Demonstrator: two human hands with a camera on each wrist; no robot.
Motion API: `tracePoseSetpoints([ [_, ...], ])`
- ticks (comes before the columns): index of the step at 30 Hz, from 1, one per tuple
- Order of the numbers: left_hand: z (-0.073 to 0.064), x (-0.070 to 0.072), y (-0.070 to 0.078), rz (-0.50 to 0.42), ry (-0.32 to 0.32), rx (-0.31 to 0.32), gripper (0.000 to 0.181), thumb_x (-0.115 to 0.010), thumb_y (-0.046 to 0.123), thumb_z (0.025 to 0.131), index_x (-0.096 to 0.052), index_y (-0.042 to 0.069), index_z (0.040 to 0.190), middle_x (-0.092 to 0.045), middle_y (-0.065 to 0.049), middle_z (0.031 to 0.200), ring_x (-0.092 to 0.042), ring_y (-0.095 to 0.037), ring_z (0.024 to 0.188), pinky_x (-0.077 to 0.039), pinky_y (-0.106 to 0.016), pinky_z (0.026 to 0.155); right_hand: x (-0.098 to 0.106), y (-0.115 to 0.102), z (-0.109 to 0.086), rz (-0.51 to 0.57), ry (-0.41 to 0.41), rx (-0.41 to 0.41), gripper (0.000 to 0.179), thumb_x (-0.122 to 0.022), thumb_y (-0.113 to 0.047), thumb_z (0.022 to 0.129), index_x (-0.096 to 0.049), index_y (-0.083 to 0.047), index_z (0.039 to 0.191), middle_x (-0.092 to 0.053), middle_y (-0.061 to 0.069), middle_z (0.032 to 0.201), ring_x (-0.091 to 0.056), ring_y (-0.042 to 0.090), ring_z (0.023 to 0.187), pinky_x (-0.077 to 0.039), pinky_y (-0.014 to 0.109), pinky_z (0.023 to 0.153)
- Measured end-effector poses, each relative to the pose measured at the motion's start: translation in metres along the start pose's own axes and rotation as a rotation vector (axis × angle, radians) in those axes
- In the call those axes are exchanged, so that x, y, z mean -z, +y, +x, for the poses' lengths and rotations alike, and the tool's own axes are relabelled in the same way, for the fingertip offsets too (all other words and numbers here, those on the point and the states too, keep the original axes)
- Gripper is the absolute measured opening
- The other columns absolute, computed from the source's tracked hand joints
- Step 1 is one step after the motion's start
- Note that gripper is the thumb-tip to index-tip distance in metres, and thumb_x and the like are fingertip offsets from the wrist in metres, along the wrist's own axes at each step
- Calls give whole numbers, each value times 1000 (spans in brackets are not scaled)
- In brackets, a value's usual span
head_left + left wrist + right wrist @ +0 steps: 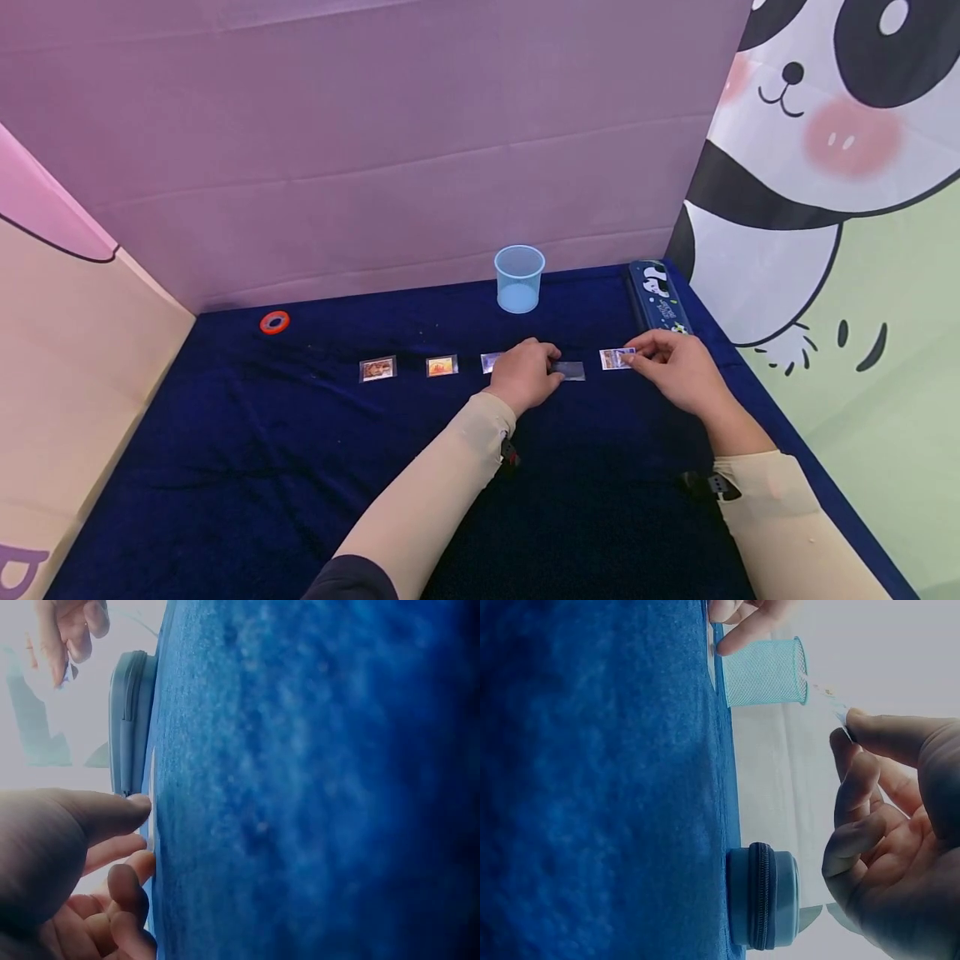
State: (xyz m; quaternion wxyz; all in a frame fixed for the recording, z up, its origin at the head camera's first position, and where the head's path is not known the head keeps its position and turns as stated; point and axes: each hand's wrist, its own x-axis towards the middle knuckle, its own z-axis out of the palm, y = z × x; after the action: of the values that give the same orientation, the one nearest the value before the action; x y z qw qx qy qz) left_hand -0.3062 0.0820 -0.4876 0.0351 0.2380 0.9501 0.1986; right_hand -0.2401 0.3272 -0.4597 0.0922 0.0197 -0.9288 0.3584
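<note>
My right hand [678, 375] pinches a small printed stamp [613, 359] between thumb and fingertips; in the right wrist view the stamp [841, 715] is lifted off the cloth. To its left, a clear sleeve [572, 371] lies flat on the table, its left end between the thumb and fingers of my left hand [525, 372]. Seen from the left wrist, those fingertips rest at the cloth. Further left lie two stamps in clear sleeves, a brownish one [378, 369] and an orange one [442, 365]. A bluish stamp [490, 362] is partly hidden by my left hand.
At the back of the dark blue cloth [247, 467] stands a light blue mesh cup [518, 283]. A zipped navy pencil case [657, 296] with a panda lies beyond my right hand. An orange-red tape roll [274, 322] is at the far left. Fabric walls border the table.
</note>
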Motion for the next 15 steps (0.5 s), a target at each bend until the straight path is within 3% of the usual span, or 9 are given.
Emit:
tracePoseSetpoints([
  [6,0,0,1,-6,5,25,25,-77,36,91,-73,27,113,-55,8,93,-53,-8,79,-48,-26,70,1,0,0,10,-19,10,18,-72,-30,96,-73,-14,104,-64,8,88,-52,24,68,-42,31,53],
  [11,-4,2,-1,-97,6,26,11,-77,34,92,-68,28,96,-54,8,92,-53,-9,79,-48,-27,71,2,0,0,2,-25,11,19,-71,-31,97,-73,-13,104,-66,8,89,-53,24,68,-42,32,54],
  [15,-7,4,-6,-223,-5,9,10,-73,32,95,-65,29,91,-58,12,91,-56,-7,79,-50,-26,73,3,-1,-1,-1,-19,13,19,-70,-30,98,-72,-13,104,-65,8,88,-53,24,69,-42,32,55],
])
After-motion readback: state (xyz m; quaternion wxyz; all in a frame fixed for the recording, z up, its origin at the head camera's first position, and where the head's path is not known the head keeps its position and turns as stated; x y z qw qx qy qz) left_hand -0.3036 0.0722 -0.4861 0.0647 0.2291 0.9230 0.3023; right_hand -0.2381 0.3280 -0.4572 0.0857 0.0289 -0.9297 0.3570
